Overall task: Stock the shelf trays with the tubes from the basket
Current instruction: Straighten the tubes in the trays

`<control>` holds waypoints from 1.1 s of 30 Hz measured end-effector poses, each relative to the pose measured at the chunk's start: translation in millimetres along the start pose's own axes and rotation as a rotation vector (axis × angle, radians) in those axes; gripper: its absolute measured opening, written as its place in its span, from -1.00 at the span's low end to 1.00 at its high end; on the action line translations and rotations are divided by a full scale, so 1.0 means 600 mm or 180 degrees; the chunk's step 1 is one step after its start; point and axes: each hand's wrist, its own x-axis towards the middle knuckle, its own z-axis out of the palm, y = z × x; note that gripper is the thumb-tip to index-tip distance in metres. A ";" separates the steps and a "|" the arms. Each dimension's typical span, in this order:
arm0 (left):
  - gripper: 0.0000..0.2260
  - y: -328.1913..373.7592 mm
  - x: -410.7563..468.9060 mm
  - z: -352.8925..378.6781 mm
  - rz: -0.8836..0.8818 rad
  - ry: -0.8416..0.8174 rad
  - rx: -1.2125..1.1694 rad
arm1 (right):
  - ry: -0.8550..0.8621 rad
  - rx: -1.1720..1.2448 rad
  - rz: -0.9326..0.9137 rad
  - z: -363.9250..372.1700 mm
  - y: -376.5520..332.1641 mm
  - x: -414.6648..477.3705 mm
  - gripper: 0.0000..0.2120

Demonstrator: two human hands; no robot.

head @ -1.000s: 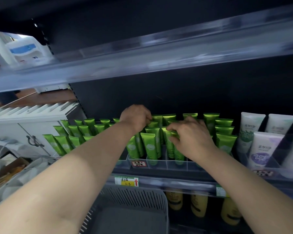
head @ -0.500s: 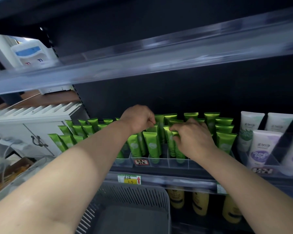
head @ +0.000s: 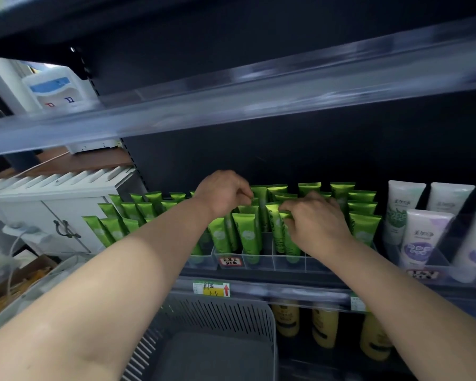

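Observation:
Several green tubes (head: 249, 232) stand upright in clear divided shelf trays (head: 259, 261) on the middle shelf. My left hand (head: 223, 192) hovers over the rows, its fingertips pinching the top edge of a green tube near the back. My right hand (head: 318, 218) lies just right of it, fingers curled round the tops of green tubes (head: 285, 232) in a front compartment. The grey slotted basket (head: 217, 314) sits below the shelf in front of me; its visible bottom shows no tubes.
White and purple tubes (head: 418, 235) fill the tray to the right. Yellow bottles (head: 323, 328) stand on the lower shelf. A clear shelf rail (head: 231, 105) runs overhead. A white cabinet (head: 52, 204) and a cluttered box stand to the left.
Both hands stay at the green tubes with only small finger shifts. The view has drifted slightly.

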 end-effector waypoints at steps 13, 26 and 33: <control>-0.86 0.007 -0.038 0.007 0.0040 0.0072 -0.0594 | 0.0043 -0.0147 0.0152 -0.001 -0.006 -0.004 -0.80; -0.89 0.056 -0.011 0.007 0.0031 0.0529 -0.0326 | 0.0261 0.0275 -0.0135 -0.010 0.015 -0.009 -0.75; -0.80 0.082 0.065 0.035 -0.0074 0.0305 0.0168 | 0.0373 0.0128 -0.0162 -0.023 0.055 -0.006 -0.64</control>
